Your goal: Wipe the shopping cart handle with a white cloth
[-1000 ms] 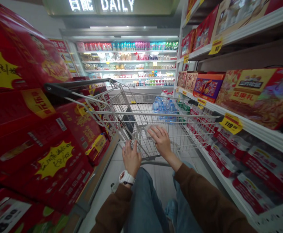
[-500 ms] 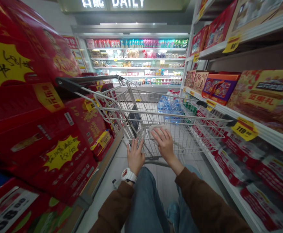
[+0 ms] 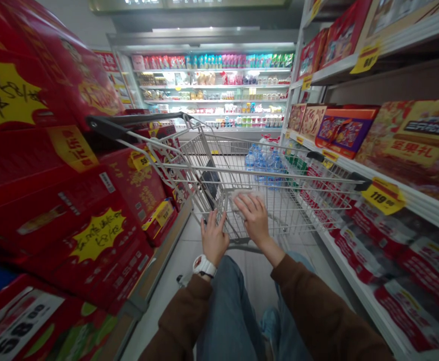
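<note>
A wire shopping cart point(image 3: 279, 175) stands side-on before my knees, its handle point(image 3: 106, 127) at the left. My right hand point(image 3: 256, 218) presses a white cloth point(image 3: 236, 204) against the cart's side wires, fingers bent slightly over it. The cloth looks like a wipe or folded rag, and my fingers cover part of it. To the left, my left hand point(image 3: 215, 239) rests by the lower wires with its fingers spread and nothing held. A white watch point(image 3: 205, 265) is on my left wrist.
Red gift boxes point(image 3: 76, 235) are stacked close on the left. Shelving point(image 3: 411, 180) with boxes and drink packs runs along the right, near the cart's front end. Blue-tinted water bottles point(image 3: 260, 165) stand beyond the cart, before a lit refrigerated case point(image 3: 212, 87).
My left hand has shifted slightly right and up. My right hand has stayed on the cloth with only a small movement. The view has tilted down a little.
</note>
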{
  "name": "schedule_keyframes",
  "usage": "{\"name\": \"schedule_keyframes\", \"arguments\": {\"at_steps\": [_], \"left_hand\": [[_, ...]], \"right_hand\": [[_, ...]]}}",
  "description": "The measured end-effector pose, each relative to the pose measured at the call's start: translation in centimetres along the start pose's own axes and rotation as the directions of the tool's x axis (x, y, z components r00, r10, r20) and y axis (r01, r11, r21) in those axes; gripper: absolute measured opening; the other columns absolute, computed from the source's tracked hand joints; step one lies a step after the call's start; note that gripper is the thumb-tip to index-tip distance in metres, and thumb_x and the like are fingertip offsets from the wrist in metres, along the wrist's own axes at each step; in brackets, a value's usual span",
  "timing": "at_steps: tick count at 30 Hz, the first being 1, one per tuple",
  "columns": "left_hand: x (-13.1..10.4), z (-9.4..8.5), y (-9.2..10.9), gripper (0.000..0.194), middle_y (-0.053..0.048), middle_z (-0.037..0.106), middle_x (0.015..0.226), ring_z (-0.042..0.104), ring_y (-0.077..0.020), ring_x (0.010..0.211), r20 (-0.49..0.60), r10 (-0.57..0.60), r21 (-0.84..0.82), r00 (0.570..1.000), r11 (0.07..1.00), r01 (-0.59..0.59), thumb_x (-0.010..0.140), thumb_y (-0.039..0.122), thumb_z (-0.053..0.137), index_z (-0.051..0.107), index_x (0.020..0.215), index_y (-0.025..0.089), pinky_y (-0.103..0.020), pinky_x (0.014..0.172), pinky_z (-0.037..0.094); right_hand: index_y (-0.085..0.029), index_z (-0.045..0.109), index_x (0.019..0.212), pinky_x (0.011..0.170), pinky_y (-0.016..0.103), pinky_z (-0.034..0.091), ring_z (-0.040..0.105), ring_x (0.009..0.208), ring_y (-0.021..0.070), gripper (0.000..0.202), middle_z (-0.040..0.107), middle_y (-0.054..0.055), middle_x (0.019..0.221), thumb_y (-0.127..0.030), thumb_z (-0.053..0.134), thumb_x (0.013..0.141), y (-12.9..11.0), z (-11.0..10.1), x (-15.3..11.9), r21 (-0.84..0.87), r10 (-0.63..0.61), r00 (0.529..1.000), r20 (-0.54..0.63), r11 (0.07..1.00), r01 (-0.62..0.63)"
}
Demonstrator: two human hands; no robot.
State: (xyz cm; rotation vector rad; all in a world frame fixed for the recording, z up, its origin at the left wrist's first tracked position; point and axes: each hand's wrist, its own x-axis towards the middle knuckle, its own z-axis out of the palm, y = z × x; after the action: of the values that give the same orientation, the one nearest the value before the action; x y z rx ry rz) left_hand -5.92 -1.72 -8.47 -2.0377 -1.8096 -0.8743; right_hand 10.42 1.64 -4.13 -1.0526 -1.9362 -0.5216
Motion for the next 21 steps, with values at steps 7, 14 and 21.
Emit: {"name": "schedule_keyframes", "arguments": {"at_steps": [7, 14, 21], "left_hand": [[0.3, 0.0, 0.6, 0.072, -0.013, 0.045, 0.153, 0.036, -0.0284, 0.145, 0.008, 0.012, -0.005, 1.000, 1.000, -0.012, 0.074, 0.009, 0.052, 0.049, 0.144, 0.022, -0.056, 0.123, 0.016], [0.5, 0.3, 1.5, 0.072, -0.015, 0.047, 0.151, 0.038, -0.0288, 0.144, 0.010, 0.025, -0.023, 1.000, 0.999, -0.025, 0.072, 0.009, 0.054, 0.049, 0.144, 0.021, -0.056, 0.122, 0.019], [0.0, 0.5, 2.5, 0.073, -0.013, 0.046, 0.152, 0.036, -0.0284, 0.145, -0.014, 0.035, -0.059, 0.999, 0.998, -0.036, 0.072, 0.010, 0.055, 0.048, 0.144, 0.023, -0.056, 0.122, 0.019]], "right_hand": [[-0.027, 0.057, 0.137, 0.120, 0.051, 0.022, 0.041, 0.138, 0.0256, 0.071, 0.060, 0.002, 0.139, 0.005, 0.047, 0.074, 1.0, 1.1, 0.0, -0.011, -0.019, 0.999, -0.043, 1.000, 0.018], [-0.027, 0.059, 0.135, 0.119, 0.050, 0.027, 0.045, 0.135, 0.0238, 0.073, 0.062, 0.003, 0.136, 0.005, 0.046, 0.070, 2.0, 0.4, -2.5, 0.021, -0.014, 1.000, 0.021, 1.000, 0.013], [-0.028, 0.059, 0.135, 0.122, 0.051, 0.021, 0.032, 0.146, 0.0235, 0.067, 0.053, 0.001, 0.148, 0.003, 0.046, 0.077, 0.4, -2.3, 3.3, 0.059, -0.074, 0.996, -0.049, 0.995, 0.077]]}}
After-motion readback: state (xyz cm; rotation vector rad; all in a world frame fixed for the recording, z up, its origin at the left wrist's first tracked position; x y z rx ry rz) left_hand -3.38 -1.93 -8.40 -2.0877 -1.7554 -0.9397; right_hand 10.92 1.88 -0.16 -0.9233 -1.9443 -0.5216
